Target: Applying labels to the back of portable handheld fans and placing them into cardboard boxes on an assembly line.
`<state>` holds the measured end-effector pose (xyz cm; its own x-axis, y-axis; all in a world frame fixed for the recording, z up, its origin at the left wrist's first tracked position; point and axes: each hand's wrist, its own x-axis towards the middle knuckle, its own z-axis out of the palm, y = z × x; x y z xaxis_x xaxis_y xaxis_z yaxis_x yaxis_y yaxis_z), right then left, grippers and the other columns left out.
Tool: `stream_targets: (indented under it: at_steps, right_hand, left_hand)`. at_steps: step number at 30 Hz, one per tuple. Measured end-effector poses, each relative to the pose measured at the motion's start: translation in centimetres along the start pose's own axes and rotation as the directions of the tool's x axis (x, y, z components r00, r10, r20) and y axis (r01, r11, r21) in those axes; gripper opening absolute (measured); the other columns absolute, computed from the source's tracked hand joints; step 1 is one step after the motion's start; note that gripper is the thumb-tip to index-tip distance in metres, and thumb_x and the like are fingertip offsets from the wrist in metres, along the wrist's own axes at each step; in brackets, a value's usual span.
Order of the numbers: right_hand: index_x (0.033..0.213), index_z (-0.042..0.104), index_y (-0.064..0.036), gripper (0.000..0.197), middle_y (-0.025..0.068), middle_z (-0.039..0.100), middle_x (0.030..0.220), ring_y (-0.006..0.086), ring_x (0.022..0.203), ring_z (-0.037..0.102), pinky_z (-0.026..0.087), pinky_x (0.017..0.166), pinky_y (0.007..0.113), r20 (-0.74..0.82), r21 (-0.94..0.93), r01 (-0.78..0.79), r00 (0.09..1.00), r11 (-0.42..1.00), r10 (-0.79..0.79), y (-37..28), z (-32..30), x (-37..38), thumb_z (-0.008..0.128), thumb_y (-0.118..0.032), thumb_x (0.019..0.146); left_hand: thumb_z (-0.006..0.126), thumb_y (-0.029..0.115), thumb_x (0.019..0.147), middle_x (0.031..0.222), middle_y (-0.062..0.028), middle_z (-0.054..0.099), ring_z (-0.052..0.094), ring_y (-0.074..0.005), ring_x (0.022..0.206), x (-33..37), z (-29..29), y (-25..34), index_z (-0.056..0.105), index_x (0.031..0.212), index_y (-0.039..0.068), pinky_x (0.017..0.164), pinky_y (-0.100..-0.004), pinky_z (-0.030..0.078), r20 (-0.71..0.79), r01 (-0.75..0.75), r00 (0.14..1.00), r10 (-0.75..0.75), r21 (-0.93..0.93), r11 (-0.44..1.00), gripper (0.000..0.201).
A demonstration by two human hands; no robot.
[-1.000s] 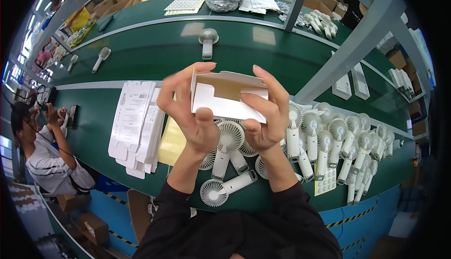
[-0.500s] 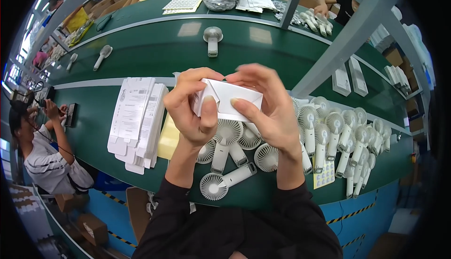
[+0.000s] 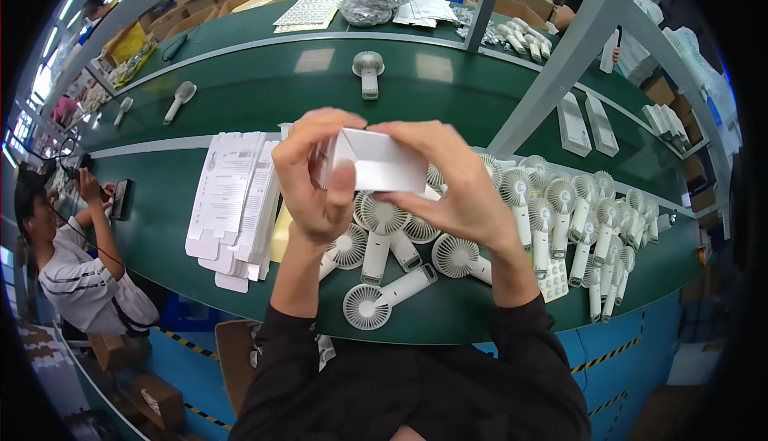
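Note:
A small white cardboard box (image 3: pixel 387 161) is held up between both hands, above the green table. My left hand (image 3: pixel 316 173) grips its left end, thumb on the near face. My right hand (image 3: pixel 456 173) closes round the right end, with fingers on top and thumb along the lower edge. The face turned to me appears smooth white and slightly blurred. Below the hands lie several white handheld fans (image 3: pixel 386 215); one fan (image 3: pixel 368 306) lies nearest the table's front edge. What the box contains is hidden.
Flattened printed cartons (image 3: pixel 228 201) are stacked at left. Many more fans (image 3: pixel 562 197) crowd the right, beside a sticker sheet (image 3: pixel 554 279). Beyond a metal rail, a single fan (image 3: pixel 369 77) lies on the green surface. A grey post (image 3: pixel 552 73) rises at right; a co-worker (image 3: pixel 88 257) sits left.
The box has tipped, so a different face shows toward me, and both hands turned with it. At the far right back, the co-worker's hand has left the pile of fans.

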<state>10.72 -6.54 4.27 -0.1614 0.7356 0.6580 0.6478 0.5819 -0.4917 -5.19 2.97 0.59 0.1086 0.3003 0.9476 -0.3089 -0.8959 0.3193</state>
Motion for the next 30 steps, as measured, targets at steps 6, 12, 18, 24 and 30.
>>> stream_targets:
  at_steps: [6,12,18,24,30]
  right_hand:
    - [0.127,0.054,-0.0070,0.060,0.0125,0.057,0.127,0.0317,0.116,0.053,0.042,0.099,0.039,-0.228,-0.423,-0.053,0.973,0.905,-0.049,8.4,-1.2,1.1,0.074,-0.001,0.070]
    - [0.124,0.055,-0.0069,0.051,0.0141,0.055,0.126,0.0343,0.120,0.050,0.027,0.109,0.049,-0.039,-0.840,-0.171,0.965,0.514,0.259,21.6,-0.9,-4.7,0.073,-0.016,0.078]
    - [0.109,0.062,-0.0045,0.032,0.0131,0.064,0.106,0.0326,0.107,0.056,0.030,0.106,0.050,0.208,-0.647,-0.298,0.817,0.702,0.538,22.0,1.2,-2.4,0.068,-0.025,0.085]
    - [0.102,0.066,-0.0030,0.026,0.0129,0.065,0.100,0.0306,0.096,0.059,0.037,0.099,0.041,0.216,-0.393,-0.235,0.916,0.889,0.337,17.5,3.9,1.0,0.066,-0.026,0.088]
    - [0.115,0.062,0.0001,0.039,0.0093,0.064,0.101,0.0183,0.097,0.061,0.049,0.084,0.032,0.042,0.324,-0.161,0.987,0.932,0.155,8.5,4.8,3.8,0.073,-0.023,0.084]
  left_hand:
    - [0.060,0.016,0.094,0.127,-0.0122,0.058,0.053,-0.0256,0.117,1.0,-8.7,-0.9,0.052,0.120,0.004,0.102,-0.0360,0.038,-0.063,0.289,0.949,-0.308,0.559,0.777,0.030]
    - [0.066,0.040,0.089,0.128,-0.0233,0.055,0.051,-0.0348,0.122,-6.3,-23.8,-6.1,0.051,0.126,-0.006,0.102,-0.0423,0.039,-0.233,0.366,0.697,-0.678,0.929,0.057,0.060]
    - [0.071,0.041,0.085,0.115,-0.0271,0.061,0.060,-0.0371,0.107,-8.5,-26.5,-6.0,0.053,0.120,-0.007,0.092,-0.0419,0.046,-0.281,0.522,0.283,-0.917,0.847,-0.099,0.063]
    - [0.072,0.032,0.086,0.096,-0.0208,0.065,0.063,-0.0252,0.086,-3.2,-24.9,-3.4,0.054,0.107,-0.008,0.082,-0.0330,0.048,-0.347,0.466,0.663,-0.663,0.885,0.003,0.048]
    - [0.068,0.009,0.090,0.106,-0.0067,0.063,0.057,-0.0107,0.091,1.4,-11.7,-1.5,0.055,0.106,-0.002,0.082,-0.0232,0.046,-0.290,0.639,0.767,-0.572,0.275,0.718,0.023]
